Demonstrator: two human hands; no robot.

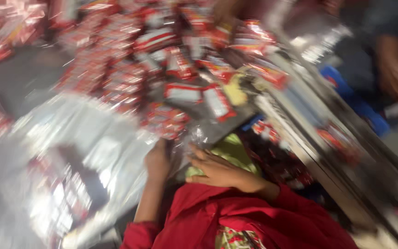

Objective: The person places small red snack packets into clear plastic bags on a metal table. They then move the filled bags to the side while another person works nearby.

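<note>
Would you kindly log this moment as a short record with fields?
view: head camera, heavily blurred
left hand: grips the edge of a clear plastic bag
right hand: lies flat by the bag's opening, fingers spread
table: a heap of red-and-white sachets
sleeves: red
right edge: a metal machine frame; another person's hand

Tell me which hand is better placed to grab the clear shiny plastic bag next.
Left, probably. The left hand already rests at the edge of the clear shiny plastic bag; the right hand lies flat nearer the body, over green cloth.
</note>
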